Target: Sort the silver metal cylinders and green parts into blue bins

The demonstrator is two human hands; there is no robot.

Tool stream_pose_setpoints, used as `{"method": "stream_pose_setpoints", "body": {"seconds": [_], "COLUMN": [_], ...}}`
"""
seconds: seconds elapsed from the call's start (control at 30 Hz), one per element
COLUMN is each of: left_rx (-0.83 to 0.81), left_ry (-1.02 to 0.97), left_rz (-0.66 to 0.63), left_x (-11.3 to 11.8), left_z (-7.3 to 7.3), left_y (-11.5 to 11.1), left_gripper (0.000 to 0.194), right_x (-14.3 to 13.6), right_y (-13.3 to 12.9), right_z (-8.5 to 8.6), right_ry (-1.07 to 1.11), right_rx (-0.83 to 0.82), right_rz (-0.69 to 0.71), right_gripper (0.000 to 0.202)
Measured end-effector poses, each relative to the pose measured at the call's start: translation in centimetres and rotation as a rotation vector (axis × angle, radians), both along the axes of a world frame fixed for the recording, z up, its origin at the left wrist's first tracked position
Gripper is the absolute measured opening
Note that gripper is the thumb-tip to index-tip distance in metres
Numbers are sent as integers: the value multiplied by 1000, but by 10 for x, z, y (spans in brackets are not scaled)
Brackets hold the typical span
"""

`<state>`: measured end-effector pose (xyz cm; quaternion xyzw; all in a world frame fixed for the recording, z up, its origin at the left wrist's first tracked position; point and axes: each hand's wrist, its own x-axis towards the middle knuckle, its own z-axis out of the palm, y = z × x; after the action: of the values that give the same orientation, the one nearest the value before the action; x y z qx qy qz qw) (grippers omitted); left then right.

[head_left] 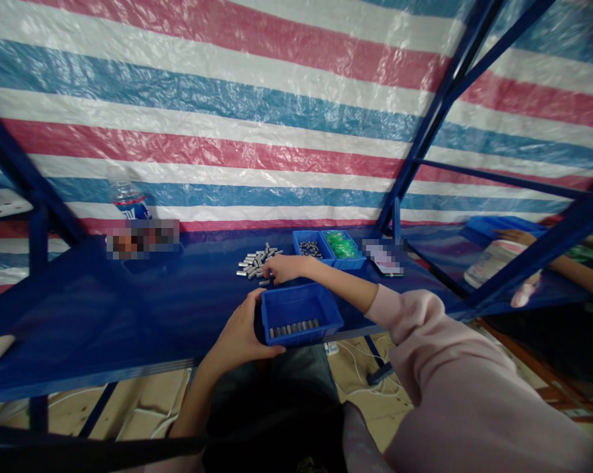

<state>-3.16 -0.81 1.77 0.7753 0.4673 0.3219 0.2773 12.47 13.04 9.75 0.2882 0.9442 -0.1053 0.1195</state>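
Observation:
My left hand (240, 335) grips the left side of a blue plastic bin (301, 295), with the thumb along its near wall. Inside that bin, a row of short metal cylinders (296, 326) stands side by side along the near wall. Beyond the bin, my right hand (286, 268) reaches into a loose pile of silvery metal cylinders (253, 263). Its fingers point down and are drawn together at the pile's right edge. What lies between those fingertips is too small to make out.
Behind my right hand are a blue bin of small dark metal parts (310, 249) and a blue bin of green pieces (343, 244). A phone (383, 257) lies to their right. A bottle (131, 203) stands back left. Another person's hand (517, 236) is beyond the blue frame post (424, 125).

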Motion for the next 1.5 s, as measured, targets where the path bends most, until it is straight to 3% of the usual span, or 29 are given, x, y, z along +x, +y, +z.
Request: {"method": "stream_pose_setpoints", "body": {"seconds": [0.1, 0.23, 0.47, 0.83, 1.07, 1.2, 1.33, 1.5], "left_rx": [-2, 13, 13, -3, -7, -11, -29, -45], "left_ry": [2, 6, 8, -14, -55, -58, -34, -10], "left_rz": [2, 0, 6, 34, 78, 96, 116, 142], "left_x": [0, 0, 0, 1, 2, 3, 4, 6], "left_z": [0, 0, 0, 0, -1, 0, 1, 1], "left_y": [0, 1, 0, 0, -1, -2, -2, -2], "left_gripper": [99, 99, 98, 98, 95, 94, 96, 95], "right_x": [-3, -11, -19, -11, -1, 14, 35, 62], "right_y": [-3, -3, -5, -6, -20, -30, -44, -59], "right_z": [-1, -11, -23, -6, 5, 24, 39, 40], "right_ry": [62, 156, 179, 76, 65, 142, 168, 70], "right_rx": [-10, -3, 27, -56, 177, 269, 219, 133], "right_rz": [31, 94, 24, 16, -41, -21, -25, -40], "right_gripper": [41, 28, 28, 21, 19, 21, 23, 20]}}
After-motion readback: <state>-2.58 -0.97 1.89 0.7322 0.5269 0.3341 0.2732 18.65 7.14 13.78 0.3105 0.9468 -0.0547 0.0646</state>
